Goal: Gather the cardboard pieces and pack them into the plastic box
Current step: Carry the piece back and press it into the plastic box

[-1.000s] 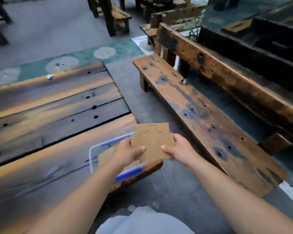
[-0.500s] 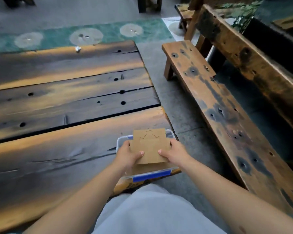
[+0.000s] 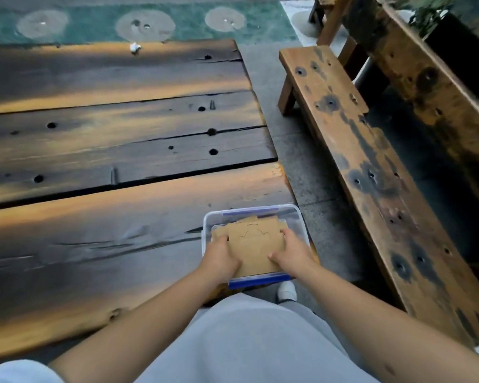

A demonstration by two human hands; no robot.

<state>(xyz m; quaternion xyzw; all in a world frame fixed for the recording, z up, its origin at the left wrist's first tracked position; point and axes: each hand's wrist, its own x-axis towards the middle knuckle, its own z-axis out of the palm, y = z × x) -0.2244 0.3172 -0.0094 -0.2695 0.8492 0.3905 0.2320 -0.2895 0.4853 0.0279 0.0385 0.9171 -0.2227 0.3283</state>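
Note:
A clear plastic box [image 3: 296, 217] with blue edges sits at the near right corner of the dark wooden table [image 3: 116, 167]. Inside it lies a stack of brown cardboard pieces [image 3: 253, 244]; the top piece has curved cut lines. My left hand [image 3: 220, 258] grips the stack's left edge and my right hand [image 3: 289, 254] grips its right edge. Both hands reach down into the box. More cardboard shows under the top piece toward the box's far side.
A long worn wooden bench [image 3: 376, 172] runs along the right, with a narrow strip of grey floor [image 3: 296, 150] between it and the table. A small white scrap [image 3: 134, 47] lies at the table's far edge. My grey-clad lap fills the bottom.
Both hands have lowered the cardboard stack from above the box down into it. The view has tilted down and closer to the table.

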